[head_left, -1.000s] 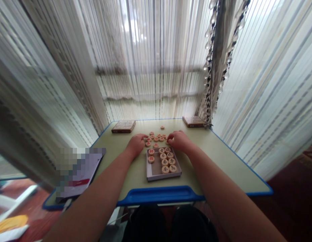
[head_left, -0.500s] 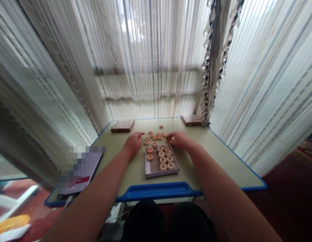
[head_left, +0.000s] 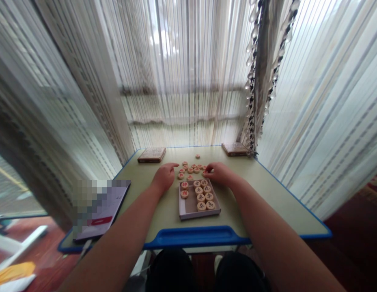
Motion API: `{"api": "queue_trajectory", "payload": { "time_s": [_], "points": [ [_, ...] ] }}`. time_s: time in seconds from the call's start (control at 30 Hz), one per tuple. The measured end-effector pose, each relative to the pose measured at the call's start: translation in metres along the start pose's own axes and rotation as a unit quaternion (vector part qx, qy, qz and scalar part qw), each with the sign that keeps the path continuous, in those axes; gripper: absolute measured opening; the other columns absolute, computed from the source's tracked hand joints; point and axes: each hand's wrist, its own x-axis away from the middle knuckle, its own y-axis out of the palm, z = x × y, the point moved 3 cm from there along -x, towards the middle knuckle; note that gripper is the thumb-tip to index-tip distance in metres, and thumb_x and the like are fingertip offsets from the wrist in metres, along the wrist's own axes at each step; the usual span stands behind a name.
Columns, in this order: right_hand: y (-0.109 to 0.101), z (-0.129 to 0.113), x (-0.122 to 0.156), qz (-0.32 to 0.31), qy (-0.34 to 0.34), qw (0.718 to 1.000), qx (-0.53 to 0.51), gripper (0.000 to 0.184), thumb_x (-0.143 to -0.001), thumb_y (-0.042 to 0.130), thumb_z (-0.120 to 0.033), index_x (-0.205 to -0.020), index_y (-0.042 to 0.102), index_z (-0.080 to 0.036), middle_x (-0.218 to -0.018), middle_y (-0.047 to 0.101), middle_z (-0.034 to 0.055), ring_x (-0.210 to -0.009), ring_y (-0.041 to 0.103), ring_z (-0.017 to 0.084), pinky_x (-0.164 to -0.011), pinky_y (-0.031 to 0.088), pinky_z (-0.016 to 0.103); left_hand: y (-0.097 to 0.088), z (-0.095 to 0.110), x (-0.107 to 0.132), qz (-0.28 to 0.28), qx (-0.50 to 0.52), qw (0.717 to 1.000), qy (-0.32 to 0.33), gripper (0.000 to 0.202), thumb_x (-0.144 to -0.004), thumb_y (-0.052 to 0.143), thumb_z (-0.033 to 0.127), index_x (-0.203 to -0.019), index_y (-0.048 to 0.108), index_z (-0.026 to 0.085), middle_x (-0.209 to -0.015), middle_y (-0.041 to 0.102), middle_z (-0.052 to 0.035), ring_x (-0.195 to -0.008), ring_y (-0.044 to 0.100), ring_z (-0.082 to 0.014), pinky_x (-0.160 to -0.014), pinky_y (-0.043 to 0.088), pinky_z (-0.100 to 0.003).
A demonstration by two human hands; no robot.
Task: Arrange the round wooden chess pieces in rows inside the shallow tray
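Note:
A shallow grey box (head_left: pixel 186 207) lies on the table in front of me and holds several round wooden chess pieces (head_left: pixel 203 194) with red and black characters. More loose pieces (head_left: pixel 192 168) lie in a cluster just beyond it, with one piece (head_left: pixel 197 156) lying alone farther back. My left hand (head_left: pixel 164 177) rests on the table left of the cluster, its fingers stretched toward it and holding nothing. My right hand (head_left: pixel 221 173) sits at the cluster's right end by the box's far corner, fingers curled and pinched on a piece there.
Two flat brown boxes stand at the back of the table, one on the left (head_left: pixel 151 154) and one on the right (head_left: pixel 235 149). A paper sheet (head_left: pixel 107 211) lies at the front left. The table has a blue rim (head_left: pixel 191 236). Sheer curtains (head_left: pixel 188 73) hang close around.
My left hand has come off the loose pieces and now lies beside them with its fingers stretched out. My right hand stays pinched at the cluster's right end. The view shifted slightly.

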Motion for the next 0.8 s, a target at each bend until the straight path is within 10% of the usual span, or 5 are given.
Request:
{"api": "queue_trajectory", "payload": {
  "time_s": [0.8],
  "points": [
    [-0.0023, -0.0038, -0.0001, -0.007, -0.007, 0.999, -0.045, 0.021, -0.069, 0.062, -0.032, -0.084, 0.067, -0.019, -0.084, 0.068, 0.0022, -0.074, 0.059, 0.014, -0.069, 0.043, 0.023, -0.0049, 0.0085, 0.0032, -0.029, -0.024, 0.999, 0.005, 0.030, -0.074, 0.042, 0.018, -0.089, 0.068, 0.017, -0.092, 0.068, -0.0050, -0.087, 0.060, -0.0175, -0.085, 0.044, -0.029]
  ]
}}
